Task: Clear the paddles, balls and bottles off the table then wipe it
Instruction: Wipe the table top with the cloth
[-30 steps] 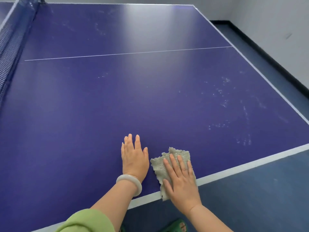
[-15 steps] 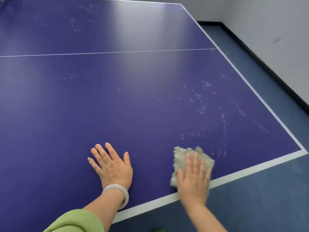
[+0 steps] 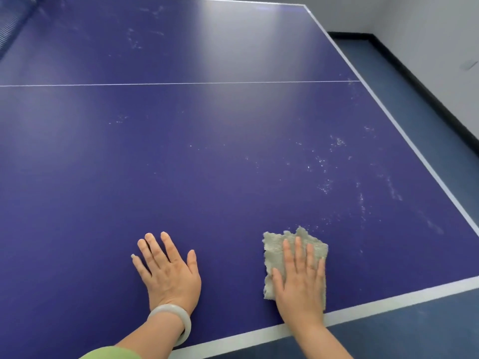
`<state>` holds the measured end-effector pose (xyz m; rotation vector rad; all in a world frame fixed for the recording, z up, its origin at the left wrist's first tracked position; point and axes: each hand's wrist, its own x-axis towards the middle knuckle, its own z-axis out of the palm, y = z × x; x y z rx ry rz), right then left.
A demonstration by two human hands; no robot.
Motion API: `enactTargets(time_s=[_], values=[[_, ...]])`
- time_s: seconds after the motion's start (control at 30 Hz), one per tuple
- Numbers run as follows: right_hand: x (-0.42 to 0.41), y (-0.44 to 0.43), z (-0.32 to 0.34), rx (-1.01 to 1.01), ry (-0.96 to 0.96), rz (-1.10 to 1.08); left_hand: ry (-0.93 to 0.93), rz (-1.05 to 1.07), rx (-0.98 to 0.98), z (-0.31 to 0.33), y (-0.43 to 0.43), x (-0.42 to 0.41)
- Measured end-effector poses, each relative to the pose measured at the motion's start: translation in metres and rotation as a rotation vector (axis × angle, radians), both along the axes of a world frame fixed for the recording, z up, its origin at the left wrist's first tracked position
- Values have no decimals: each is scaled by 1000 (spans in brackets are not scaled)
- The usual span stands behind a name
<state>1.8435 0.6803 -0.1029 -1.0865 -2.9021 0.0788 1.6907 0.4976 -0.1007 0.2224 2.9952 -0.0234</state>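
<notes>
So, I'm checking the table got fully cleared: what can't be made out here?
Head view:
Left side of the table: cut off by the frame edge; the net is a blurred sliver there.
Surface under the cloth, left hand and right hand: covered.
At right, pale specks: too small to tell dust from scratches.

Your table (image 3: 207, 177) is smooth purple board with a soft sheen — dusty white specks dull it toward three o'clock. Your cloth (image 3: 274, 251) looks rough, nubbly terry with frayed edges; the bracelet (image 3: 171, 309) is glossy, milky and stone-like.
</notes>
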Motion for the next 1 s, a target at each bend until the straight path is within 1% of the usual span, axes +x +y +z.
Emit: enactTargets(time_s=[0.1, 0.17, 0.2, 0.23, 0.27, 0.3, 0.37, 0.4, 0.43, 0.47, 0.53, 0.57, 0.63, 0.67, 0.73, 0.77, 0.8, 0.83, 0.9, 0.97, 1.0], values=[[-27, -20, 3, -21, -32, 413, 14, 3, 14, -3, 0, 0], [-37, 9, 2, -5, -55, 575, 61, -8, 51, -8, -1, -1], [-41, 31, -1, 23, -78, 593, 73, -13, 61, -10, -2, -2], [-44, 56, -5, 52, -88, 542, 72, -16, 64, -11, -2, -2], [-45, 84, -7, 77, -78, 410, 70, -19, 63, -10, -2, -2], [-43, 109, -4, 65, -78, 225, 66, -22, 62, -9, -2, -2], [-37, 132, 5, -83, -131, -172, 60, -22, 63, -8, -2, -1], [-37, 127, 7, -145, -133, -328, 55, -18, 65, -8, -2, -2], [-41, 113, 8, -155, -124, -401, 56, -18, 68, -8, -3, -2], [-48, 92, 7, -120, -114, -376, 60, -21, 75, -9, -3, -2], [-65, 41, 3, -29, -18, -148, 67, -26, 91, -9, -3, -2], [-73, 16, 0, -12, -8, 17, 72, -26, 100, -10, -3, -2], [-83, -17, 1, -8, -66, 354, 77, -25, 110, -10, -2, -2], [-89, -15, 4, -25, -77, 471, 77, -25, 112, -10, -2, -2], [-99, 17, 2, -2, -86, 581, 80, -25, 109, -11, -2, -2], [-102, 40, -1, 36, -121, 559, 81, -24, 108, -11, -2, -3], [-103, 67, -5, 62, -137, 479, 80, -22, 105, -11, -3, -3], [-101, 94, -5, 67, -143, 351, 79, -22, 102, -11, -3, -2], [-89, 131, 1, -18, -166, 41, 77, -26, 99, -11, -4, -2], [-80, 129, 11, -155, -178, -277, 75, -27, 101, -10, -3, -2], [-80, 115, 11, -170, -158, -368, 72, -25, 101, -10, -3, -3]])
